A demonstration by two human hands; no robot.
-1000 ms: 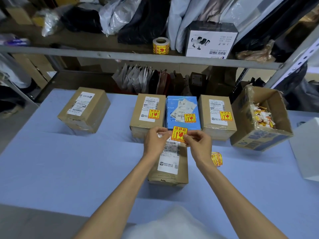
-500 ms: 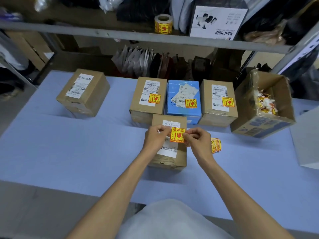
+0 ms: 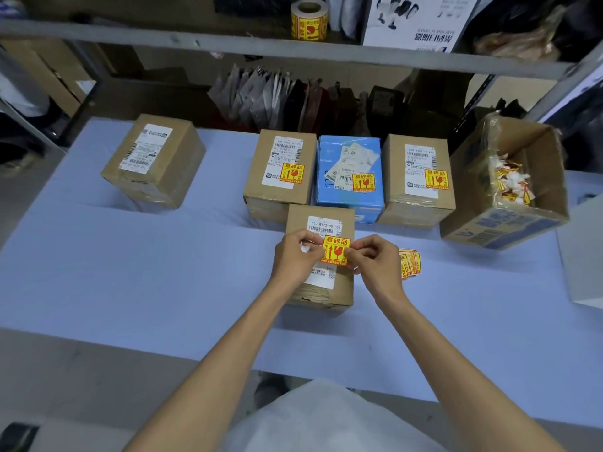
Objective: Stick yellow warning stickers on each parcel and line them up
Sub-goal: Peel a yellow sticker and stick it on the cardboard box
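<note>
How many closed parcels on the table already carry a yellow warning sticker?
3, side by side at the back: the brown cardboard parcel, the blue wrapped parcel and the brown one to its right. None seems hidden.

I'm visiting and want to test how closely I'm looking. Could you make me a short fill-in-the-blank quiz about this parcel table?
1. The row at the back holds ___ parcels that already carry a yellow sticker.
2. The middle parcel of that row is coloured ___.
3. The left hand and right hand hold a sticker over the nearest parcel, which is coloured ___.
4. The lone parcel at far left has ___ yellow sticker.

Missing words: three; blue; brown; no
</note>
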